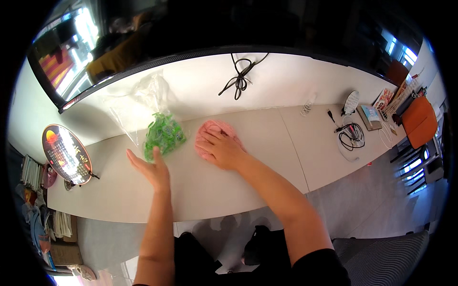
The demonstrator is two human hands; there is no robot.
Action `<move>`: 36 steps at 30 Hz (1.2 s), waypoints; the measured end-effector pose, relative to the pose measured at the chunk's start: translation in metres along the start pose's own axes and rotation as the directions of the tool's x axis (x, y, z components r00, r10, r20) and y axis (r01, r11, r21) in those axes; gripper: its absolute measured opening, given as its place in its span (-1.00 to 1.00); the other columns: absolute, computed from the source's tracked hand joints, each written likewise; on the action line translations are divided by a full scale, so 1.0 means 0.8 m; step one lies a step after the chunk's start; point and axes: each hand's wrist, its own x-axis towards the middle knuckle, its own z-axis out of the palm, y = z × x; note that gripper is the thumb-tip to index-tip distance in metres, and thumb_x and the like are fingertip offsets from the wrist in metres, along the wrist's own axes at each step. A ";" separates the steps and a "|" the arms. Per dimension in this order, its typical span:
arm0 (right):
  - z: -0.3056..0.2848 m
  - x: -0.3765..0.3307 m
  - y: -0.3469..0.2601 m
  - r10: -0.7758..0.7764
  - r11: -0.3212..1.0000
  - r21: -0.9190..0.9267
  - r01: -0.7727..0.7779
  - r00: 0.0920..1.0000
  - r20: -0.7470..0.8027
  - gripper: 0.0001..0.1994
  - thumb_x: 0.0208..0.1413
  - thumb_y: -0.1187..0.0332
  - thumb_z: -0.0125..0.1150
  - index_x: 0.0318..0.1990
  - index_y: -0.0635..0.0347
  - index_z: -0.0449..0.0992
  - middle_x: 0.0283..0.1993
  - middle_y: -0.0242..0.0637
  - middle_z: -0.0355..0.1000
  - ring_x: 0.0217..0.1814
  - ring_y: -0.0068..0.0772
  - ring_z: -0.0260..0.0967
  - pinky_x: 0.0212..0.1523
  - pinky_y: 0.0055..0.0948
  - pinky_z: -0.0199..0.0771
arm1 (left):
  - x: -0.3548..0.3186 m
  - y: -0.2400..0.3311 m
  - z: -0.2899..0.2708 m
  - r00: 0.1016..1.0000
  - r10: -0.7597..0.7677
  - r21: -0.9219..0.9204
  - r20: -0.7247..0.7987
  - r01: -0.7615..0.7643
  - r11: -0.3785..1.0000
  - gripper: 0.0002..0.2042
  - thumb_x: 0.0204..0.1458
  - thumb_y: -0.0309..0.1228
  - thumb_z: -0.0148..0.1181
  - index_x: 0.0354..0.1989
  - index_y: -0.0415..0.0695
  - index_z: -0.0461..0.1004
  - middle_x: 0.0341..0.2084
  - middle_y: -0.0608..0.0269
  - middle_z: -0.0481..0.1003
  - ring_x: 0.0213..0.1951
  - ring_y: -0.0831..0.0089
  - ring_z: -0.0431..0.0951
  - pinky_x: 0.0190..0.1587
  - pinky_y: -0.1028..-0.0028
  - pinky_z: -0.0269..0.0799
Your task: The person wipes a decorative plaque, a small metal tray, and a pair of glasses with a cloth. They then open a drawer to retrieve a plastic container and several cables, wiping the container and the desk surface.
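Note:
My right hand (223,151) lies spread on a bunched pink cloth (205,131) on the table, pressing it down with the palm; some fingertips sink into its folds. Left of it, my left hand (153,170) is raised above the tabletop with thumb and fingers apart, holding nothing. Just beyond that hand sits a clear plastic bag (148,95) with bright green contents (164,136) gathered at its bottom. What the green pieces are I cannot make out. The bag's loose upper part leans toward the white wall.
A large black screen (229,28) spans the back above the pale table (214,190). A tied black cable (237,81) hangs below it. At left stands an oval decorated plaque (67,155). Toward the right are a clear bottle (309,105), coiled cables (350,136) and a round white object (351,102).

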 end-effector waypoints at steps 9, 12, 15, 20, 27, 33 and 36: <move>-0.033 -0.003 0.106 0.383 0.922 -0.052 -0.383 0.924 -0.012 -0.67 0.16 0.24 -0.01 0.06 0.06 0.40 0.13 -0.26 0.32 0.24 -0.23 0.16 0.21 -0.27 0.18 | -0.116 0.111 0.026 0.431 0.233 -0.148 0.872 -0.220 0.964 -0.46 -0.05 -0.24 0.24 0.14 -0.09 0.29 0.22 0.03 0.17 0.28 -0.04 0.06 0.25 -0.14 -0.12; -0.083 -0.037 0.134 0.504 0.852 -0.101 -0.513 0.858 -0.101 -0.74 0.14 0.24 -0.01 -0.06 0.04 0.44 0.08 -0.29 0.36 0.18 -0.19 0.22 0.14 -0.22 0.23 | -0.118 0.113 0.034 0.406 0.217 -0.110 0.888 -0.271 0.956 -0.50 -0.04 -0.19 0.23 0.09 -0.08 0.34 0.21 -0.01 0.17 0.28 -0.02 0.06 0.23 -0.17 -0.11; -0.098 -0.071 0.183 0.619 0.730 -0.223 -0.646 0.763 -0.185 -0.70 0.13 0.23 0.01 0.00 0.03 0.41 0.09 -0.26 0.34 0.19 -0.17 0.19 0.12 -0.20 0.26 | -0.122 0.114 0.034 0.401 0.225 -0.088 0.888 -0.333 0.939 -0.51 -0.03 -0.17 0.22 0.08 -0.09 0.36 0.21 -0.02 0.17 0.29 -0.02 0.06 0.24 -0.14 -0.10; -0.099 -0.080 0.187 0.690 0.620 -0.313 -0.720 0.690 -0.219 -0.68 0.13 0.22 0.02 0.03 0.00 0.40 0.09 -0.25 0.31 0.19 -0.11 0.17 0.07 -0.14 0.29 | -0.128 0.115 0.033 0.416 0.256 -0.096 0.873 -0.367 0.925 -0.50 -0.03 -0.16 0.20 0.09 -0.09 0.35 0.22 -0.03 0.17 0.29 -0.02 0.06 0.25 -0.12 -0.09; -0.108 -0.128 -0.022 0.162 0.924 -0.351 -0.150 0.987 0.004 -0.73 -0.06 0.26 0.12 -0.13 -0.14 0.51 0.06 -0.42 0.34 0.17 -0.22 0.20 0.03 -0.12 0.23 | -0.108 0.115 -0.007 0.304 0.183 -0.062 0.935 -0.368 0.928 -0.48 -0.05 -0.15 0.23 0.08 -0.09 0.36 0.20 0.01 0.20 0.28 0.08 0.10 0.26 -0.07 -0.04; -0.136 -0.162 -0.052 -0.072 0.990 0.127 0.066 0.997 0.042 -0.76 -0.10 0.37 0.18 -0.20 0.01 0.52 -0.03 -0.33 0.41 0.00 -0.10 0.33 0.09 -0.20 0.23 | -0.095 0.100 -0.044 0.427 0.233 -0.112 0.874 -0.290 0.950 -0.54 -0.11 -0.23 0.31 -0.03 -0.15 0.42 0.03 0.00 0.38 0.14 0.04 0.30 0.16 0.02 0.17; -0.179 -0.128 0.060 0.418 0.905 0.212 -0.369 0.860 -0.291 -0.67 -0.03 0.38 0.18 -0.05 0.15 0.42 0.07 -0.17 0.36 0.17 -0.05 0.23 0.16 -0.23 0.22 | -0.095 0.105 -0.057 0.552 0.285 -0.177 0.784 -0.241 0.954 -0.58 -0.14 -0.30 0.34 -0.08 -0.18 0.44 -0.05 0.01 0.44 0.06 0.00 0.38 0.11 0.11 0.27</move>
